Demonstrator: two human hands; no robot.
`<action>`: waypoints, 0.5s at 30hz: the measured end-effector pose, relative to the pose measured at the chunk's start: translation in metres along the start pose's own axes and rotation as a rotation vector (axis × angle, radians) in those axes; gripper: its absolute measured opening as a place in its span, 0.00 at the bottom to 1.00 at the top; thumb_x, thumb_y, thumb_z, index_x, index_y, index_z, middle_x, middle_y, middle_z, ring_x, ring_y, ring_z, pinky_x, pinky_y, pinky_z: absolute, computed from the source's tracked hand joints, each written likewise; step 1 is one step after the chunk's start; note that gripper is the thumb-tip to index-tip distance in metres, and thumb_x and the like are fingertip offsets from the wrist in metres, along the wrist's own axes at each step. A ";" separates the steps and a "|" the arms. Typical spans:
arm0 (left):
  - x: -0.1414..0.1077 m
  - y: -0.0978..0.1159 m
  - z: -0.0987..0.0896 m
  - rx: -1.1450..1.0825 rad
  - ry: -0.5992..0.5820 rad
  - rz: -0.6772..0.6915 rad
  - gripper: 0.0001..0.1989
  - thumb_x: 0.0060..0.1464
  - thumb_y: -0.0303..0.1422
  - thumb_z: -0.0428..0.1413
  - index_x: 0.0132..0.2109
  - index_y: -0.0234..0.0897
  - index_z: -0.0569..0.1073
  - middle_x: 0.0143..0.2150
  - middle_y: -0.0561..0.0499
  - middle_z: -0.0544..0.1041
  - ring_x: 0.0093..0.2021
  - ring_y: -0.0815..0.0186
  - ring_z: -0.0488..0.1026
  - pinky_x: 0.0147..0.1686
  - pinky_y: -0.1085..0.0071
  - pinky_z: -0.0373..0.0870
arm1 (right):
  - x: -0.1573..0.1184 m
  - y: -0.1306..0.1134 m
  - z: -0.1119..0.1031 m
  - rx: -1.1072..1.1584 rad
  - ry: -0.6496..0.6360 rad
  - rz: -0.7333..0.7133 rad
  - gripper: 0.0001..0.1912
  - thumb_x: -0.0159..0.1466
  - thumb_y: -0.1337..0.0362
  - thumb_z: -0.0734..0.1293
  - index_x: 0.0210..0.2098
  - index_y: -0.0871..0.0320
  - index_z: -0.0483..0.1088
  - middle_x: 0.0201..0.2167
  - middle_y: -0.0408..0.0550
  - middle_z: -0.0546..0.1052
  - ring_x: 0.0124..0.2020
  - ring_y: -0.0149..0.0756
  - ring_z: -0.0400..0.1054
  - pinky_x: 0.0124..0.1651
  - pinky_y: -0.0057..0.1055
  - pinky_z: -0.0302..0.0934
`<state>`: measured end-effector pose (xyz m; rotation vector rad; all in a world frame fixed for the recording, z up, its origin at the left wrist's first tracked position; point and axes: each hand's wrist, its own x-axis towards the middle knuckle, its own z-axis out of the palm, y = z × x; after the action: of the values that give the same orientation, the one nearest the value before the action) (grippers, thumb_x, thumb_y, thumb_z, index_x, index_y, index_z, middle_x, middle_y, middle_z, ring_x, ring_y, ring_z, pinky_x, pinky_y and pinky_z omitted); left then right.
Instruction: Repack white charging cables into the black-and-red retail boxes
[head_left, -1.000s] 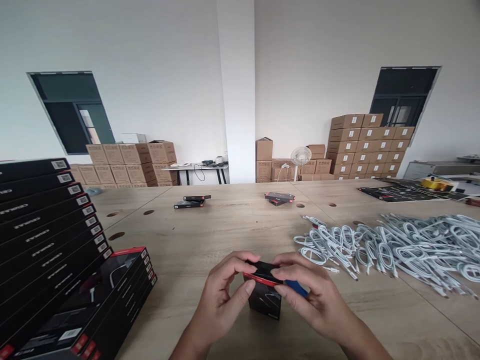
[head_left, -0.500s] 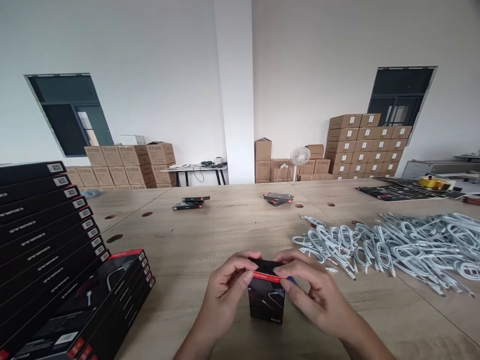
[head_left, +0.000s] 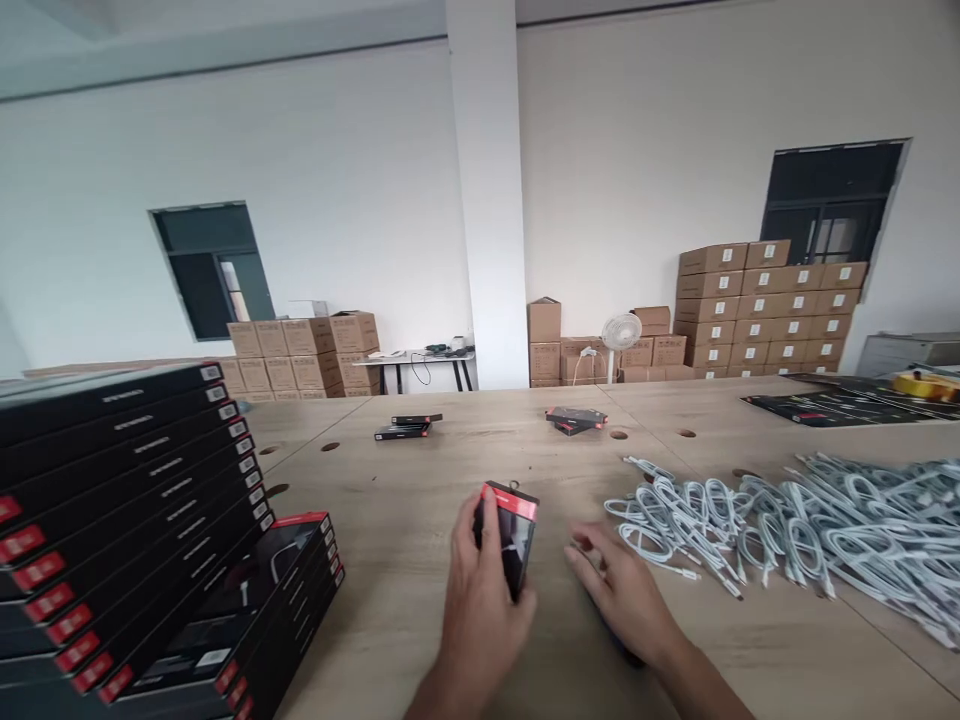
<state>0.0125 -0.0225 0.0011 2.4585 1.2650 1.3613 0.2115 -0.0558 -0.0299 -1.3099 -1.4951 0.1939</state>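
Observation:
My left hand point(head_left: 480, 605) grips a small black retail box point(head_left: 516, 535), thumb and fingers wrapped around it. The box has a red band along its upper end, a cable picture on its face and a small hanging loop at the top; it is tilted. To its right, my right hand point(head_left: 634, 605) rests low over the table with its fingers curled. Under that palm a dark, elongated thing point(head_left: 628, 655) shows in part, but I cannot make out its kind. A pile of coiled white cables point(head_left: 690, 510) lies just beyond the right hand.
Tall stacks of black boxes point(head_left: 172, 470) stand on the left of the wooden table point(head_left: 405, 560). Farther back lie two small groups of flat boxes point(head_left: 576, 418). Black printed sheets point(head_left: 847, 405) and a yellow tape roll point(head_left: 926, 387) are at the back right. Round holes pierce the tabletop.
My right hand has let go of the box and moved right and down, over a dark thing. My left hand now holds the box alone, tilted. The view has tipped up and turned slightly left.

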 end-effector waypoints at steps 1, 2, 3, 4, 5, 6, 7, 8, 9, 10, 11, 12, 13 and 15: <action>0.009 -0.006 -0.018 0.049 -0.003 0.003 0.50 0.50 0.23 0.55 0.75 0.41 0.40 0.73 0.38 0.49 0.73 0.49 0.52 0.67 0.51 0.61 | 0.000 0.009 -0.001 -0.081 -0.048 0.010 0.14 0.65 0.57 0.65 0.45 0.54 0.78 0.43 0.53 0.80 0.45 0.47 0.75 0.51 0.42 0.69; 0.018 -0.013 -0.038 0.103 -0.012 0.007 0.48 0.52 0.25 0.55 0.75 0.40 0.43 0.74 0.38 0.50 0.72 0.50 0.54 0.67 0.53 0.61 | -0.001 0.018 -0.001 -0.144 -0.096 0.033 0.13 0.64 0.58 0.65 0.43 0.54 0.78 0.42 0.54 0.79 0.45 0.48 0.74 0.52 0.43 0.68; 0.027 -0.021 -0.061 0.161 -0.010 0.002 0.45 0.53 0.26 0.55 0.75 0.37 0.47 0.74 0.38 0.50 0.72 0.50 0.55 0.67 0.55 0.62 | -0.001 0.026 -0.001 -0.183 -0.138 0.064 0.13 0.62 0.59 0.65 0.41 0.54 0.79 0.42 0.54 0.79 0.45 0.49 0.74 0.52 0.44 0.67; 0.036 -0.030 -0.085 0.239 -0.022 -0.012 0.42 0.54 0.28 0.54 0.74 0.34 0.49 0.74 0.38 0.51 0.72 0.51 0.56 0.69 0.55 0.59 | -0.002 0.033 0.000 -0.199 -0.171 0.098 0.13 0.61 0.60 0.65 0.41 0.54 0.79 0.41 0.54 0.79 0.45 0.49 0.74 0.52 0.44 0.67; 0.044 -0.041 -0.109 0.337 -0.041 -0.032 0.41 0.54 0.29 0.53 0.73 0.32 0.52 0.74 0.37 0.51 0.72 0.50 0.55 0.70 0.55 0.56 | -0.002 0.039 0.001 -0.197 -0.195 0.131 0.14 0.60 0.60 0.65 0.41 0.54 0.80 0.41 0.54 0.79 0.44 0.49 0.74 0.51 0.43 0.67; 0.051 -0.053 -0.132 0.443 -0.076 -0.071 0.40 0.54 0.31 0.53 0.72 0.29 0.54 0.75 0.36 0.52 0.72 0.48 0.55 0.71 0.55 0.54 | -0.003 0.043 0.003 -0.182 -0.208 0.158 0.14 0.60 0.60 0.65 0.41 0.54 0.80 0.41 0.53 0.78 0.43 0.48 0.74 0.50 0.43 0.67; 0.056 -0.065 -0.154 0.549 -0.137 -0.127 0.40 0.53 0.32 0.54 0.72 0.27 0.54 0.74 0.35 0.53 0.73 0.47 0.54 0.71 0.54 0.54 | -0.003 0.046 0.004 -0.161 -0.211 0.181 0.15 0.59 0.59 0.65 0.41 0.54 0.80 0.40 0.53 0.78 0.42 0.47 0.74 0.49 0.42 0.67; 0.060 -0.078 -0.173 0.646 -0.209 -0.198 0.41 0.53 0.33 0.54 0.72 0.26 0.54 0.74 0.34 0.53 0.73 0.46 0.53 0.71 0.54 0.52 | -0.003 0.049 0.005 -0.140 -0.207 0.198 0.15 0.59 0.58 0.64 0.40 0.54 0.80 0.40 0.53 0.78 0.41 0.46 0.75 0.48 0.41 0.67; 0.062 -0.091 -0.189 0.727 -0.302 -0.271 0.41 0.52 0.33 0.53 0.72 0.24 0.55 0.74 0.33 0.54 0.74 0.46 0.52 0.72 0.55 0.50 | -0.003 0.050 0.007 -0.120 -0.199 0.211 0.16 0.59 0.58 0.64 0.40 0.54 0.80 0.40 0.52 0.78 0.40 0.45 0.75 0.47 0.41 0.68; 0.062 -0.102 -0.202 0.776 -0.399 -0.332 0.40 0.52 0.33 0.53 0.71 0.22 0.57 0.74 0.33 0.56 0.74 0.47 0.52 0.72 0.56 0.49 | -0.002 0.051 0.008 -0.103 -0.189 0.220 0.16 0.60 0.57 0.63 0.40 0.55 0.80 0.40 0.52 0.79 0.39 0.45 0.75 0.46 0.41 0.68; 0.060 -0.113 -0.211 0.791 -0.452 -0.366 0.38 0.51 0.33 0.53 0.68 0.20 0.61 0.72 0.31 0.60 0.73 0.47 0.55 0.71 0.58 0.51 | -0.002 0.052 0.009 -0.086 -0.179 0.228 0.17 0.59 0.57 0.63 0.39 0.55 0.80 0.39 0.52 0.79 0.39 0.45 0.75 0.46 0.41 0.68; 0.057 -0.121 -0.217 0.798 -0.493 -0.390 0.37 0.51 0.32 0.53 0.67 0.20 0.64 0.71 0.31 0.63 0.72 0.48 0.57 0.71 0.59 0.53 | -0.001 0.053 0.009 -0.071 -0.168 0.233 0.17 0.59 0.56 0.63 0.39 0.55 0.80 0.39 0.52 0.79 0.39 0.44 0.75 0.46 0.40 0.68; 0.053 -0.127 -0.220 0.794 -0.519 -0.403 0.36 0.51 0.32 0.53 0.66 0.20 0.65 0.70 0.32 0.64 0.71 0.49 0.59 0.70 0.60 0.54 | -0.001 0.054 0.009 -0.058 -0.159 0.235 0.17 0.59 0.56 0.63 0.39 0.55 0.80 0.39 0.52 0.80 0.38 0.44 0.76 0.46 0.40 0.68; 0.046 -0.135 -0.222 0.779 -0.534 -0.411 0.35 0.51 0.33 0.52 0.66 0.21 0.66 0.69 0.33 0.65 0.71 0.50 0.61 0.70 0.61 0.56 | 0.000 0.056 0.009 -0.034 -0.148 0.233 0.17 0.58 0.56 0.63 0.38 0.55 0.80 0.38 0.52 0.80 0.38 0.44 0.76 0.46 0.40 0.68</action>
<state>-0.2211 0.0281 0.1120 2.4417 2.2208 0.0726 0.2379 -0.0303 -0.0731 -1.5240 -1.4709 0.4250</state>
